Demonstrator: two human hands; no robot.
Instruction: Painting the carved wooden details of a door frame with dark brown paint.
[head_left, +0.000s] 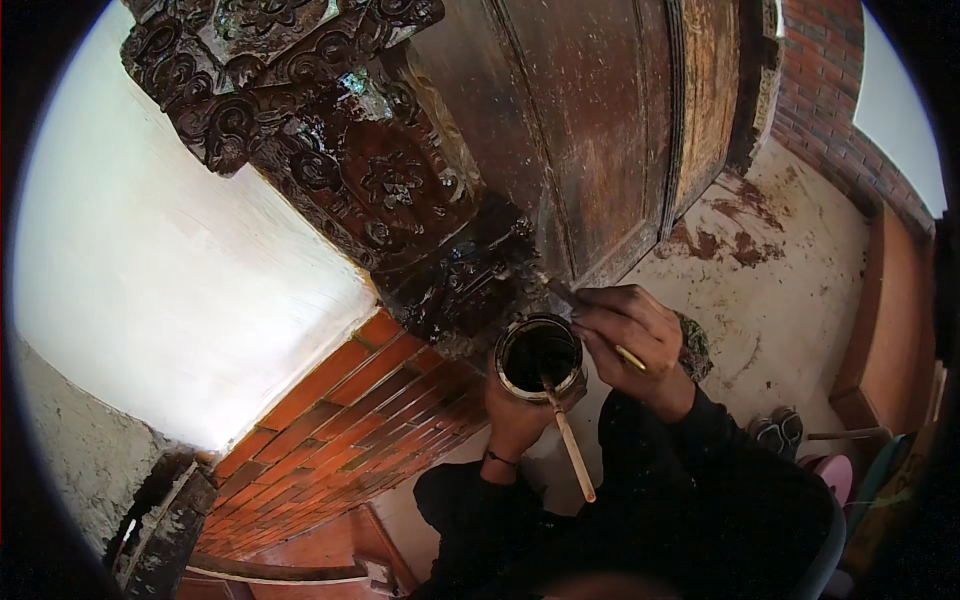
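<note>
My left hand [515, 420] is wrapped round a small open can [541, 320] of dark liquid, held upright below the carved wood. A light wooden stick [570, 446] stands in the can and leans out over its near rim. In my right hand [635, 330] is a paintbrush [566, 293], with the yellow end of its handle showing behind the fingers. Its tip is at the lower end of the carved wooden post [400, 190], just above the can; whether it touches, I cannot tell. The post's carving looks dark, wet and glossy.
A weathered wooden door [590, 110] rises right of the post. On the left are a white wall [190, 250] and red brickwork [350, 430]. The pale floor [800, 260] has dark brown stains. Shoes [778, 433] and a reddish-brown board [880, 320] lie at the right.
</note>
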